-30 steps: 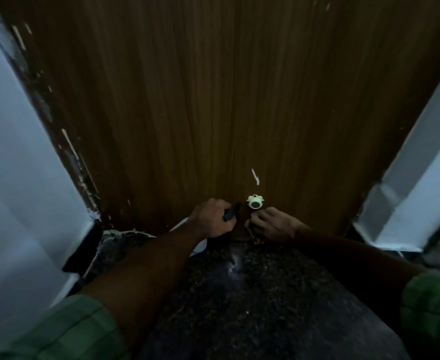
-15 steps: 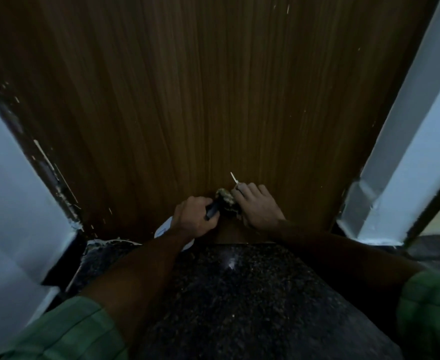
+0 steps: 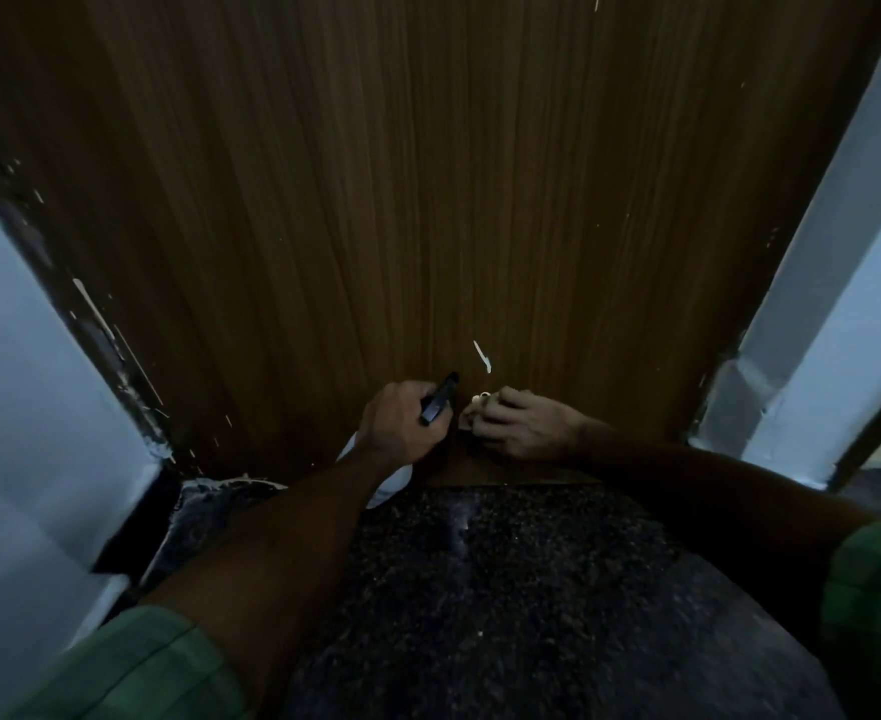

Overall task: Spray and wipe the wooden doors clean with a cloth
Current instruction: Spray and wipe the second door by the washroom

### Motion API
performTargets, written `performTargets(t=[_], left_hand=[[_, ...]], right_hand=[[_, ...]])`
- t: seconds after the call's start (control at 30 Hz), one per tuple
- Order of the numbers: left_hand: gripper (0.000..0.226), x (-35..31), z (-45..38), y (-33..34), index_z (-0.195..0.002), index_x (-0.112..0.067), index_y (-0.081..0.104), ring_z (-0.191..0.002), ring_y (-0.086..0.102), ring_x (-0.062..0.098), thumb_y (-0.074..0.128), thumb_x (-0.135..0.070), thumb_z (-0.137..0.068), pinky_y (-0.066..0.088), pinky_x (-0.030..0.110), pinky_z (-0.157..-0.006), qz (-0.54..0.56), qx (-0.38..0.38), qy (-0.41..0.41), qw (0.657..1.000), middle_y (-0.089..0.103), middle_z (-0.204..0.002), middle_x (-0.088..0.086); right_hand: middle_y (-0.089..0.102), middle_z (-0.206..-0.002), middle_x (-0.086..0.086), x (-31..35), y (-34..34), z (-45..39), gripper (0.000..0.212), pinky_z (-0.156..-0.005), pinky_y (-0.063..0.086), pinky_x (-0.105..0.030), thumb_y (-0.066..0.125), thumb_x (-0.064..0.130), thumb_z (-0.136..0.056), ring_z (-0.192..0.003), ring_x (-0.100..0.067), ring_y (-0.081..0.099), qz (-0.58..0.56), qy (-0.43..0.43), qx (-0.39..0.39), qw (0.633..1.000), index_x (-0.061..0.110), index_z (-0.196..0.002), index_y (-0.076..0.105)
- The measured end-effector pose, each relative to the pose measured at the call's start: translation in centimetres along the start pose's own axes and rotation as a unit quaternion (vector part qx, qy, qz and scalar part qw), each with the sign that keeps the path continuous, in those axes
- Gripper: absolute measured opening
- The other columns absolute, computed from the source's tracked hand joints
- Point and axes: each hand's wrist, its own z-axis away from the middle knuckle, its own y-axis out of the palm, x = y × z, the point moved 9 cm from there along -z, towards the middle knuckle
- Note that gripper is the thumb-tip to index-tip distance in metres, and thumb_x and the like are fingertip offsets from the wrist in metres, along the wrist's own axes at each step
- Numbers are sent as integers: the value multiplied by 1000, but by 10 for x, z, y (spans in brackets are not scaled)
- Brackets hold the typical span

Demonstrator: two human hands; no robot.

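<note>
Low down, left hand (image 3: 402,428) grip around spray bottle (image 3: 439,399), right hand (image 3: 524,426) grip bunching cloth (image 3: 472,410) against door (image 3: 428,200)

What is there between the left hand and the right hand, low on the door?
In the head view, only a narrow strip of bare door separates the left hand, gripping the spray bottle, from the right hand, holding the cloth.

Hands (image 3: 407,428) low against dim door (image 3: 428,174), seemingly.
</note>
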Motion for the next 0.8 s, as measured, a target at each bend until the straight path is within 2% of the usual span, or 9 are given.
performTargets(t=[0.13,0.23,0.33,0.43,0.5,0.57,0.63,0.7,0.8], left_hand=[[30,-7,-2,4,-68,-23,55,-54,54,11,68,-30,-94,31,26,-50,1,2,-4,1000,57,-61,-6],[33,-15,-3,4,-69,-32,52,-56,54,5,70,-29,-95,31,21,-49,-5,1,6,1000,57,-63,-10],[34,-21,-4,1,-67,-32,50,-55,53,3,68,-29,-95,31,23,-51,2,-10,2,1000,57,-62,-10],[34,-26,-6,-1,-66,-32,50,-56,55,6,67,-29,-95,34,26,-53,11,-14,4,1000,57,-61,-9],[32,-28,-6,-2,-67,-31,52,-58,57,12,67,-29,-95,37,29,-55,13,-5,4,1000,59,-63,-7],[30,-27,-6,-5,-67,-32,54,-60,59,16,67,-28,-95,38,29,-56,7,-3,-4,1000,60,-65,-7],[32,-24,-7,-8,-66,-30,54,-60,59,17,67,-28,-95,36,29,-56,8,-4,-7,1000,60,-64,-7],[32,-23,-6,-10,-65,-27,54,-60,60,20,67,-29,-95,36,29,-57,3,-2,-13,1000,61,-64,-5],[32,-22,-5,-13,-66,-25,56,-60,60,20,67,-30,-95,36,28,-56,2,0,-22,1000,61,-63,-5]], right_hand=[[49,-127,-11,-32,-11,13,37,-73,55,-38,49,18,-99,-97,-28,50,-105,172,-52,978,18,-134,63],[50,-126,-12,-32,-12,11,42,-74,55,-40,65,20,-94,-100,-28,47,-123,202,-37,971,16,-135,63],[50,-133,-13,-20,-12,-7,31,-83,49,-41,55,21,-99,-112,-30,50,-71,146,2,987,17,-127,68],[45,-141,-15,4,-1,-15,31,-93,45,-44,48,22,-100,-124,-34,45,15,21,112,993,19,-118,73],[40,-145,-16,9,-1,-9,45,-95,45,-43,31,6,-99,-127,-35,44,58,-15,130,990,14,-116,72],[37,-147,-17,9,-7,-6,61,-94,45,-42,16,-4,-93,-125,-35,44,82,-33,108,990,10,-113,72],[39,-146,-16,2,-7,-6,45,-91,45,-41,32,5,-98,-120,-33,45,74,-33,121,989,15,-106,75],[45,-141,-11,-16,-11,-5,30,-88,48,-37,48,19,-98,-114,-27,51,-20,18,111,993,22,-108,76],[48,-129,-9,-34,-12,6,39,-81,55,-37,62,22,-93,-103,-25,58,-157,136,93,974,24,-132,66]])
